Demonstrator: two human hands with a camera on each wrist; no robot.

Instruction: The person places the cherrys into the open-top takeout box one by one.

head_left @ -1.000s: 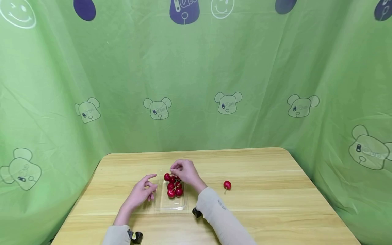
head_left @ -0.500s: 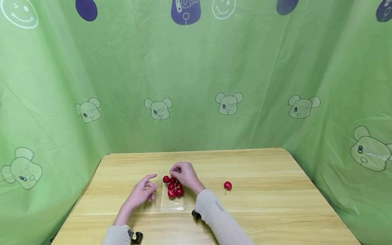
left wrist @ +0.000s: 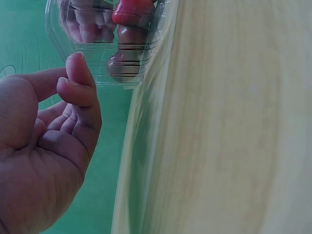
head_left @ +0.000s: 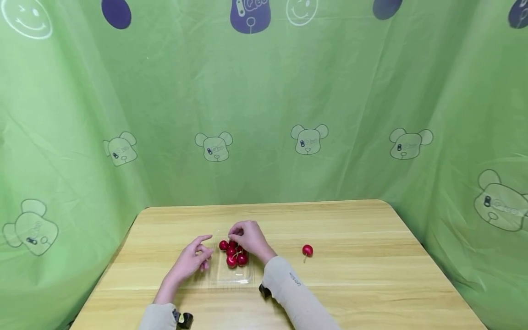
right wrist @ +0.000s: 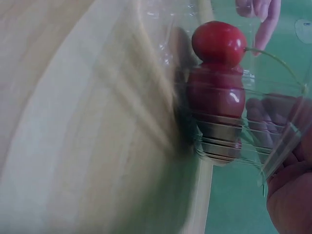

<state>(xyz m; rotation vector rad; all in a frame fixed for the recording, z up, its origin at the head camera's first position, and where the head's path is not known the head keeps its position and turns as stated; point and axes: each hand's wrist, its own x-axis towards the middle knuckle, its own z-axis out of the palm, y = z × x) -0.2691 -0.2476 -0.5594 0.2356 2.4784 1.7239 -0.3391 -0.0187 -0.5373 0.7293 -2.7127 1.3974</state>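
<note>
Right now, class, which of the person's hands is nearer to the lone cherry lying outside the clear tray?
Right. The right hand is over the tray's cherries, left of the lone cherry; the left hand sits farther away, beyond the tray.

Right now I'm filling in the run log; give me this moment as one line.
right hand: over cherries in clear tray, grip unclear | left hand: beside tray, holding nothing | lone cherry: on table
</note>
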